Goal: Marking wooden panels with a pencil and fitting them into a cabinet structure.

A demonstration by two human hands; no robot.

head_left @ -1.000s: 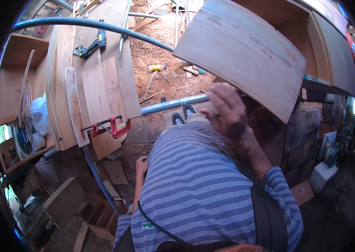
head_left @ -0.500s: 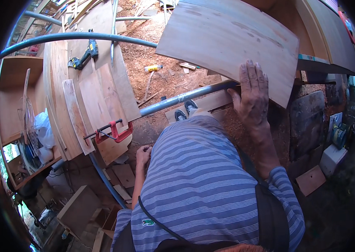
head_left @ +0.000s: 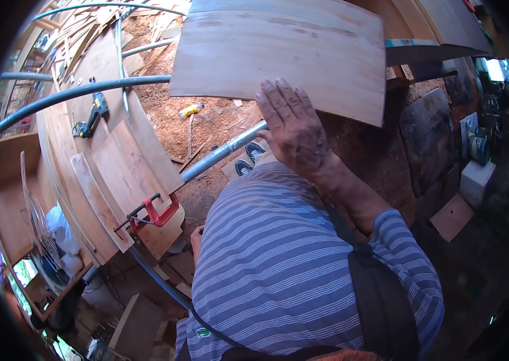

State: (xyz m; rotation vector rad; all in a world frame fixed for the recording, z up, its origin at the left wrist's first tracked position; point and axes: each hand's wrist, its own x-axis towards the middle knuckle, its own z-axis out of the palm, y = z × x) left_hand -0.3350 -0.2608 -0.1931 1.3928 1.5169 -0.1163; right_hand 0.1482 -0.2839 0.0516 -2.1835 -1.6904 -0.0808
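Right hand: my right hand [head_left: 293, 129] is spread flat, fingers apart, palm down on the near edge of the plywood sheet [head_left: 284, 51]; it presses rather than grips.
Left hand: my left hand [head_left: 196, 236] shows only as a sliver beside my striped shirt [head_left: 278, 271], low at my side; I cannot tell whether it is closed or loose, and it holds nothing I can see.
Plywood sheet: a broad pale panel, lying across the upper middle of the view, its near edge over the grey metal pipe [head_left: 221, 153].
Pipe: it runs slantwise from under my right hand down toward the left.
Feet: my dark shoes [head_left: 248, 159] stand on the sawdust floor [head_left: 206, 114] just beside the pipe.
Left side: cut wooden boards [head_left: 116, 174] lean together, held by a red clamp [head_left: 155, 213].
Further left: a cordless drill [head_left: 92, 114] lies on a board, near a long blue pipe [head_left: 74, 95].
On the floor: a small yellow object [head_left: 191, 110] lies in the sawdust.
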